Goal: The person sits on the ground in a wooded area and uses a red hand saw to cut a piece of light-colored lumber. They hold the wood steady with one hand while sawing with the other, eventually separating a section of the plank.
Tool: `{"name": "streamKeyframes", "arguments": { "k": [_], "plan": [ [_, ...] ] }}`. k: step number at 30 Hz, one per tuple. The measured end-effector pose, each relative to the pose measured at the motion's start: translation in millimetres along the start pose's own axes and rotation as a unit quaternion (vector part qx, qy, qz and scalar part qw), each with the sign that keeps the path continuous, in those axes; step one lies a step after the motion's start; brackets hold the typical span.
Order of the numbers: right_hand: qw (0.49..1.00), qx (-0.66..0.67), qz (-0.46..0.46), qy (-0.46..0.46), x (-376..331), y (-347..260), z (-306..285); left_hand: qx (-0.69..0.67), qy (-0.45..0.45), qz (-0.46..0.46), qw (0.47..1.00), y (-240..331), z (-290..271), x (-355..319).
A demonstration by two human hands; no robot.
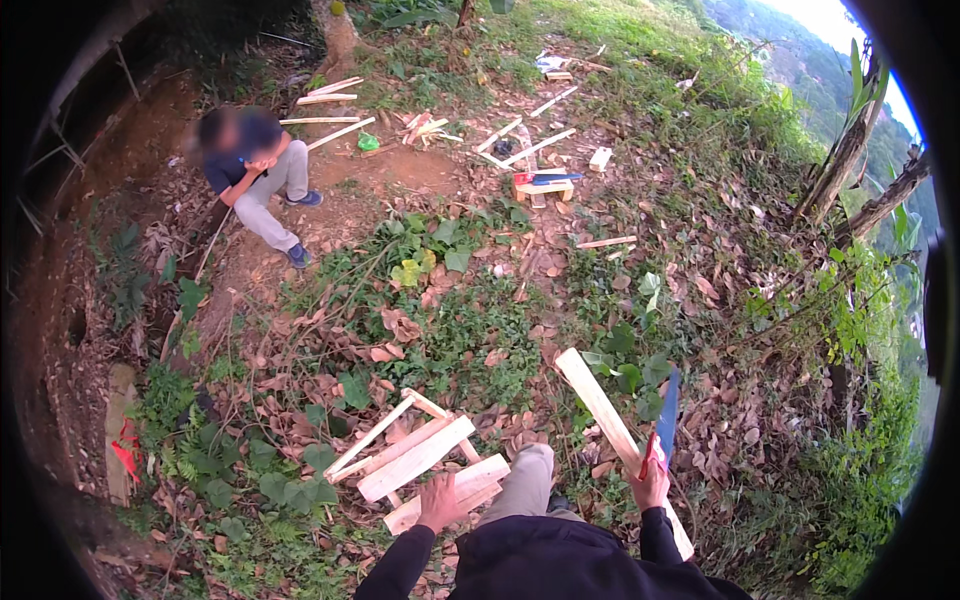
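My left hand (pixel 440 503) is closed over the edge of a pale board (pixel 475 480), part of a rough wooden frame. Thin strips form the frame's far side, and another wide board (pixel 418 460) lies across it. Off to the right, my right hand (pixel 651 487) grips the red handle of a handsaw (pixel 667 420), its blue blade pointing away from me. A long pale plank (pixel 597 405) runs alongside the saw and passes by the same hand; whether the fingers also hold it cannot be made out. My knee (pixel 527 475) shows between the two hands.
A person (pixel 260 175) sits at the far left. Beyond, a small wooden stool (pixel 545 188) carries a blue-and-red tool. Loose wood strips (pixel 540 147) and a green bag (pixel 368 142) lie around. Leaves and low plants cover the slope; tree trunks (pixel 845 150) stand right.
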State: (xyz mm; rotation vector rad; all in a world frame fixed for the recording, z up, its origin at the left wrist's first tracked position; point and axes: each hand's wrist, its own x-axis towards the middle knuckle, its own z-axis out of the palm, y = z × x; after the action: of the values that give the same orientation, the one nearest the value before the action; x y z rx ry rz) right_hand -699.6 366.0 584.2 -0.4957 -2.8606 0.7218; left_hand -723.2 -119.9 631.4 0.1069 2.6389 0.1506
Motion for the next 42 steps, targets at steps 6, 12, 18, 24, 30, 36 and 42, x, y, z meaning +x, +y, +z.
{"name": "streamKeyframes", "arguments": {
  "k": [6,12,18,24,30,36,42],
  "plan": [
    [0.998,-0.008,-0.051,-0.030,152,-33,28,-0.025,-0.025,-0.052,0.998,22,-38,89],
    [0.994,-0.032,-0.042,-0.095,271,-82,61,-0.068,0.036,-0.064,0.995,3,-47,212],
    [0.995,-0.030,-0.032,-0.086,367,-137,65,-0.023,0.107,-0.062,0.992,-12,-112,310],
    [0.997,-0.036,0.004,-0.072,473,-170,70,-0.049,0.056,-0.086,0.994,-4,-197,402],
    [0.998,-0.043,0.034,-0.028,571,-167,111,-0.049,0.006,-0.064,0.997,6,-242,490],
    [0.995,-0.042,0.067,-0.061,687,-160,163,-0.033,-0.018,-0.096,0.995,13,-268,600],
    [0.993,-0.031,0.090,-0.069,811,-190,152,-0.008,-0.045,-0.114,0.992,47,-385,718]
  ]
}}
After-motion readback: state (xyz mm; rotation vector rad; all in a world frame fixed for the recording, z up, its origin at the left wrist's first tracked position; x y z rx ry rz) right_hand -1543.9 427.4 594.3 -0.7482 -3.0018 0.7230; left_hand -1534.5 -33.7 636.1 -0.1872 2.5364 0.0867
